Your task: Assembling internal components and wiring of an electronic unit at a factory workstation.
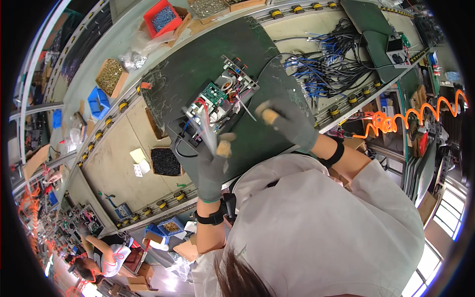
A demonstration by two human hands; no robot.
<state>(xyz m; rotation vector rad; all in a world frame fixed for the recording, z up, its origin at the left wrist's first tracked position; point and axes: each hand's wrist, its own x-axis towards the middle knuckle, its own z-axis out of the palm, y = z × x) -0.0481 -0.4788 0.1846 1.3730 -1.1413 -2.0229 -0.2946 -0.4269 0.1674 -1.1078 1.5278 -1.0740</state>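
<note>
Open unit [217, 101] on dark pallet [198, 64], centre of tabletop [114, 143].

Board and red and black wires already in chassis; cover off, wiring loose, so assembly looks partway.

Left hand [213, 166], gloved, closed on bundle of pale ties [200, 123] just over unit's near edge.

Right hand [284, 121], gloved, curled beside unit; one tie [246, 110] seems pinched, can't tell surely.

Blue-tipped cables [321, 69] lie unused further right.
</note>
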